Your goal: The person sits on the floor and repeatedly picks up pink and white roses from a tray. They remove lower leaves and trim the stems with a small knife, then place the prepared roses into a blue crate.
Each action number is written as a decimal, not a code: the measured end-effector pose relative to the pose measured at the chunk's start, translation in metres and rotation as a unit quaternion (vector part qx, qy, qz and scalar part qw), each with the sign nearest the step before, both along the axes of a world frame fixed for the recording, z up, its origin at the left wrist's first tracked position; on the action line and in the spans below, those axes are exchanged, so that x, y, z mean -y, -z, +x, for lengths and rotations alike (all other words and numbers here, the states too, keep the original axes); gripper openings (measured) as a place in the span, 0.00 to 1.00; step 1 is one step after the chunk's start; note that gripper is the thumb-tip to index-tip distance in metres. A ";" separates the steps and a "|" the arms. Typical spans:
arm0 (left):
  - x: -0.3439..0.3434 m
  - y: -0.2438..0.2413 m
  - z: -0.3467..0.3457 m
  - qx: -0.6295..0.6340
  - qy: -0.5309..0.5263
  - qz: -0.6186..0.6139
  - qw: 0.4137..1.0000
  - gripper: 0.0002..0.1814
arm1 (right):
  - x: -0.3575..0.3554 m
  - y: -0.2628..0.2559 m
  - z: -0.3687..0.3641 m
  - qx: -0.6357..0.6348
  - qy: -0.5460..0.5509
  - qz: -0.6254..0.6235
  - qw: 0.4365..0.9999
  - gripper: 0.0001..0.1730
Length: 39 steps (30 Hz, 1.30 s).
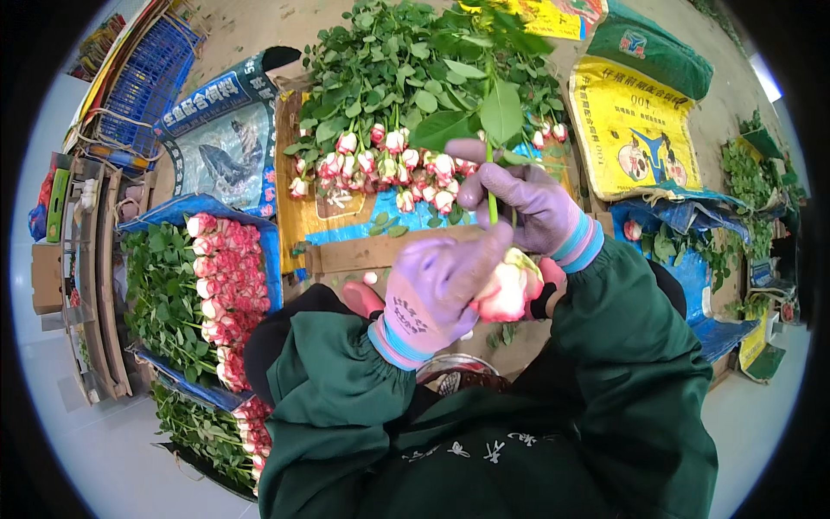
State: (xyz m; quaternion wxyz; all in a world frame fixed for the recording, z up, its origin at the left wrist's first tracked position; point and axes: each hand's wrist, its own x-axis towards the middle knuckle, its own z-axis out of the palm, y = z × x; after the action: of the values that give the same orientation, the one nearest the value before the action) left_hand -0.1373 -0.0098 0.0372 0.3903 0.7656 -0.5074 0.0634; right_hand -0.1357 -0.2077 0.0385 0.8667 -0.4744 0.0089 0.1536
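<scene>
A single rose (509, 290) with a white and pink bloom hangs head down in front of me. My left hand (441, 276), in a lilac coated glove, holds it close to the bloom, its thumb along the stem. Higher up, my right hand (522, 201), gloved alike, has its fingers around the green stem. Large leaves (501, 110) spread from the stem above that hand. Beyond both hands, a pile of cut roses (389, 159) lies with blooms towards me on a wooden-edged bench (350, 255) covered with printed sacking.
At left, rows of pink-white roses (230, 285) lie on blue sheeting (279, 272). A blue plastic crate (146, 78) stands behind. Right are a yellow and green feed sack (639, 130) and a blue-lined holder (697, 311) with leaves. A round container (454, 361) sits between my legs.
</scene>
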 end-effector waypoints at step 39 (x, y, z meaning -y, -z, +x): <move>-0.040 0.030 -0.031 0.065 0.011 0.343 0.937 0.29 | -0.016 0.227 -0.040 0.114 -0.272 -0.831 0.471 0.13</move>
State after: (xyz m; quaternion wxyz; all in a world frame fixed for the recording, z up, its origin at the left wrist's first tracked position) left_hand -0.1685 0.0304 0.0070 0.0708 0.8416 -0.5311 -0.0687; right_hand -0.1756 -0.1920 -0.1890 -0.0268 -0.9640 -0.0957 0.2466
